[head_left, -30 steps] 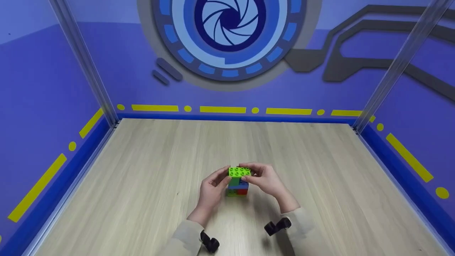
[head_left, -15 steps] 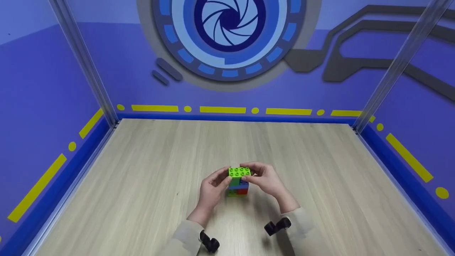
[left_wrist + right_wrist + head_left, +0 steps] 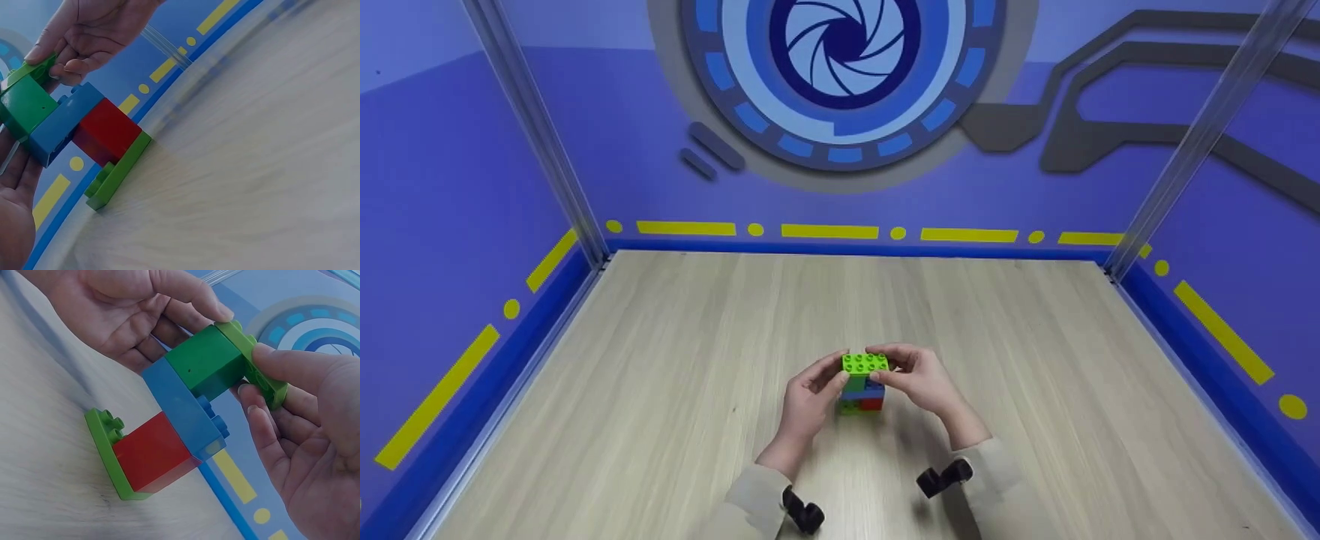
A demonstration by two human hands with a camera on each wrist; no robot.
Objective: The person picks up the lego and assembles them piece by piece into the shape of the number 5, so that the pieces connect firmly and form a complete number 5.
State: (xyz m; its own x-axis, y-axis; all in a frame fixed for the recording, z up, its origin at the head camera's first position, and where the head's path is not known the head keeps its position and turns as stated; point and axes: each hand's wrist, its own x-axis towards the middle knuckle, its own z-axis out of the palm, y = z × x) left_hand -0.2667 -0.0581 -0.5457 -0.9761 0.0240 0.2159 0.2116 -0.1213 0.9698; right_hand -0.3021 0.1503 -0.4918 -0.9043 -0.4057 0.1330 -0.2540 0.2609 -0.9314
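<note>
A stack of toy building bricks stands upright on the table between both hands. A thin light-green plate (image 3: 107,450) forms its base, with a red brick (image 3: 154,455) on one end. Across that lies a blue brick (image 3: 180,405), then a dark green brick (image 3: 205,360), and a light-green studded plate (image 3: 865,363) caps it, overhanging to the right. My left hand (image 3: 804,401) holds the upper left side, thumb in front at the top plate's edge. My right hand (image 3: 922,381) pinches the top plate's overhanging right end between thumb and fingers.
The wood-grain table (image 3: 697,360) is bounded by blue printed walls (image 3: 585,150) at the back and both sides. Metal posts (image 3: 540,127) stand in the corners. Black camera mounts (image 3: 804,514) sit at both wrists.
</note>
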